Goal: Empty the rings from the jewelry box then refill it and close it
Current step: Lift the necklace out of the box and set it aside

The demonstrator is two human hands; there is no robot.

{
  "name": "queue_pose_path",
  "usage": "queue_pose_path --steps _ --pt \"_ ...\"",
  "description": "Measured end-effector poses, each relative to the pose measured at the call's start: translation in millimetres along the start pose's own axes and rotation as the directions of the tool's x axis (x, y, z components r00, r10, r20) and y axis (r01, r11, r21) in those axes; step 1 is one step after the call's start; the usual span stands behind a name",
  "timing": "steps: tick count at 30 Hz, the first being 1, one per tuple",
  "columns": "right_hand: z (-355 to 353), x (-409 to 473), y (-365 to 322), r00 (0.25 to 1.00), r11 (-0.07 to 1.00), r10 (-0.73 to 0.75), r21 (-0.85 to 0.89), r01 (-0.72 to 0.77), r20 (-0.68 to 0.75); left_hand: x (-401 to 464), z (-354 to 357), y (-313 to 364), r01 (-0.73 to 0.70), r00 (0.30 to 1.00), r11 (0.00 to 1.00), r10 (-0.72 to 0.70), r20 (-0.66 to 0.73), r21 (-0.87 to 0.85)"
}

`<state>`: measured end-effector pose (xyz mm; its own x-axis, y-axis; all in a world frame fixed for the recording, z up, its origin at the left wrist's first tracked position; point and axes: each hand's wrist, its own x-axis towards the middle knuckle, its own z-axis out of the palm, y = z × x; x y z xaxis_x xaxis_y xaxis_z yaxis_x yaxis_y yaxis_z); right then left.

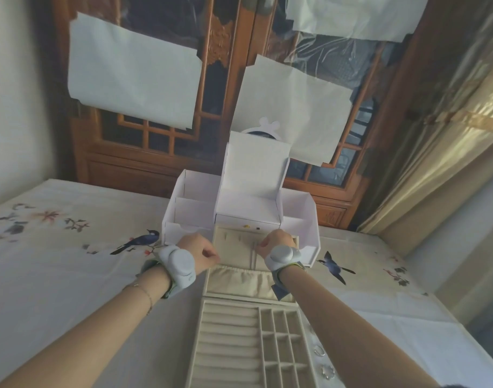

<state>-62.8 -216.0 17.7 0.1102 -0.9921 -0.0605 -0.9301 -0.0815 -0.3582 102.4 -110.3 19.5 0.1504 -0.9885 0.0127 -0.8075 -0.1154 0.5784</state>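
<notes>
The beige jewelry box lies open in front of me, its ring rolls bare and its small compartments showing nothing inside. Its lid leans back away from me, with a gathered pocket on its inner face. My left hand grips the lid's left edge with curled fingers. At the lid's right side, my right hand has its fingers curled on the lid. Several silver rings lie on the cloth just right of the box.
A white paper desk organiser stands directly behind the lid, with a small round mirror behind it. The table carries a bird-print cloth. A carved wooden cabinet fills the background, a curtain hangs at right.
</notes>
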Motion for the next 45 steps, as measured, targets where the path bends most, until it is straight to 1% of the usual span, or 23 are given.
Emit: queue_pose_path --steps 8,13,16,18,20,22,23,25,27,29,31,36,37,39,42,45 --pt "-4 -1 -7 1.0 0.998 0.001 -0.062 -0.002 -0.022 2 4 -7 0.026 0.999 0.999 -0.027 0.029 0.034" --pt "-12 3 2 0.996 0.996 -0.064 0.063 0.068 -0.064 1 6 -8 0.031 0.999 0.998 -0.033 0.035 0.048" --pt "-14 6 4 0.985 0.978 -0.127 0.151 0.144 -0.116 4 8 -7 0.028 0.998 0.999 -0.03 0.047 0.046" --pt "-15 9 4 0.975 0.966 -0.169 0.172 0.192 -0.143 6 9 -6 0.024 0.998 0.998 -0.028 0.059 0.057" --pt "-18 10 3 0.968 0.953 -0.204 0.198 0.231 -0.147 7 11 -3 0.02 0.998 0.998 -0.024 0.065 0.065" --pt "-22 9 2 0.967 0.932 -0.217 0.264 0.246 -0.134 9 12 0 0.006 0.999 0.999 -0.009 0.049 0.046" --pt "-23 9 1 0.966 0.914 -0.223 0.316 0.253 -0.128 9 13 1 0.001 1.0 1.0 -0.002 0.029 0.02" --pt "-27 7 -2 0.974 0.846 -0.207 0.482 0.227 -0.095 12 16 3 -0.003 1.0 0.999 0.003 -0.002 -0.052" --pt "-32 5 -6 0.982 0.743 -0.187 0.652 0.151 -0.014 15 19 7 -0.025 1.0 0.991 0.026 0.005 -0.133" --pt "-38 3 -11 0.981 0.669 -0.186 0.738 0.089 0.05 20 21 12 -0.074 0.996 0.965 0.085 0.031 -0.252" --pt "-45 3 -14 0.975 0.621 -0.205 0.781 0.064 0.083 26 23 19 -0.11 0.99 0.928 0.136 0.047 -0.356" --pt "-65 0 -20 0.96 0.525 -0.266 0.848 0.072 0.083 36 33 35 -0.023 0.99 0.807 0.102 0.102 -0.59" --pt "-70 0 -21 0.96 0.506 -0.271 0.859 0.075 0.076 38 35 39 0.015 0.99 0.787 0.076 0.121 -0.617" --pt "-79 0 -23 0.958 0.47 -0.284 0.878 0.094 0.049 41 38 46 0.069 0.985 0.78 0.047 0.168 -0.622" --pt "-92 1 -27 0.957 0.399 -0.29 0.908 0.123 -0.002 41 41 53 0.104 0.969 0.761 0.068 0.237 -0.641" --pt "-102 5 -28 0.953 0.313 -0.299 0.939 0.139 -0.041 43 49 55 0.093 0.976 0.717 0.073 0.207 -0.691"
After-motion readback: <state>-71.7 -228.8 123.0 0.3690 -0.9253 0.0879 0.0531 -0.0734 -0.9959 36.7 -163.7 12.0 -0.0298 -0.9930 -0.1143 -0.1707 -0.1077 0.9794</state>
